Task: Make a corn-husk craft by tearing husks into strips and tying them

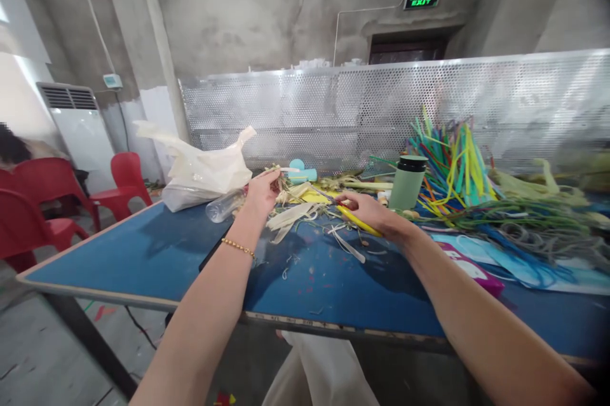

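Observation:
My left hand [263,193] is closed on a small bundle of dry, straw-like plant strands [281,185] above the blue table. My right hand [366,210] grips yellow-handled scissors [355,220], their thin metal blades pointing left toward that bundle. Whether the blades touch the strands is hard to make out. Pale strips of husk [291,215] and loose fibres lie on the table below and between my hands. Behind the blades there is a flat yellow piece [320,195].
Left of my hands stand a cream plastic bag [204,168] and a clear bottle [222,208]. A green tumbler with a black lid [408,183], colourful strips [464,168], green and grey cords [528,228] and a purple packet [469,266] are on the right. Red chairs [126,183] stand beyond the table.

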Action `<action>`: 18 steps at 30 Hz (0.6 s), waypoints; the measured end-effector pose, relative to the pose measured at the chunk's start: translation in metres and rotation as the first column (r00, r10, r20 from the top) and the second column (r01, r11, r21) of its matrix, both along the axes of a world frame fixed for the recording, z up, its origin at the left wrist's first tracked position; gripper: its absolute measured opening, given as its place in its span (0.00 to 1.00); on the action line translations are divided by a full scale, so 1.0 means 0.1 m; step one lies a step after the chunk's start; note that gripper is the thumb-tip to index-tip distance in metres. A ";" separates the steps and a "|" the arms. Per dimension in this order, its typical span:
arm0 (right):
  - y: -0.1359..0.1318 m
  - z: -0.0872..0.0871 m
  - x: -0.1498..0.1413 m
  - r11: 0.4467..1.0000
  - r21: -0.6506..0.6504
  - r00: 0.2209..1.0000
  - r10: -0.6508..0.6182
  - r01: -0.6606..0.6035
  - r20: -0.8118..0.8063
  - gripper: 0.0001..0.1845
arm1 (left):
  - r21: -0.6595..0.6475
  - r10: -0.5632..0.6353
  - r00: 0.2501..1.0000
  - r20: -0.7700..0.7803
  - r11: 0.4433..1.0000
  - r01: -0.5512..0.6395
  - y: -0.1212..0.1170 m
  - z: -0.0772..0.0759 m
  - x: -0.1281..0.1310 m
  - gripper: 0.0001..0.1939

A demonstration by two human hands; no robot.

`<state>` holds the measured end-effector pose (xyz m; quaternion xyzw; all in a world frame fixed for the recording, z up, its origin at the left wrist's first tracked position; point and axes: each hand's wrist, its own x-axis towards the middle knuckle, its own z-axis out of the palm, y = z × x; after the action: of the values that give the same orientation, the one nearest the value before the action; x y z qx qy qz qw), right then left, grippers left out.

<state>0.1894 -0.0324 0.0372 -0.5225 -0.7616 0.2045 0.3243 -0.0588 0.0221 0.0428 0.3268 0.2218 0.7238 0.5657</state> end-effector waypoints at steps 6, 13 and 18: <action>-0.16 0.02 -0.07 0.976 -0.195 0.985 0.068 -0.099 -0.158 0.29 | -0.015 0.004 0.999 -0.040 1.000 -0.005 0.04 -0.08 0.06 0.06; -0.13 -0.02 -0.12 0.985 -0.141 0.984 0.073 -0.097 -0.165 0.30 | -0.036 -0.067 0.978 -0.197 0.997 0.061 -0.05 -0.16 0.24 0.07; -0.15 0.00 -0.14 0.993 -0.105 0.988 0.041 -0.057 -0.149 0.29 | -0.075 -0.085 0.971 -0.223 0.995 0.070 -0.11 -0.15 0.26 0.06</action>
<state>0.1757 -0.0472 0.0376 -0.5039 -0.7361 0.2917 0.3453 -0.0323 0.0115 0.0275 0.3963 0.2955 0.6517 0.5753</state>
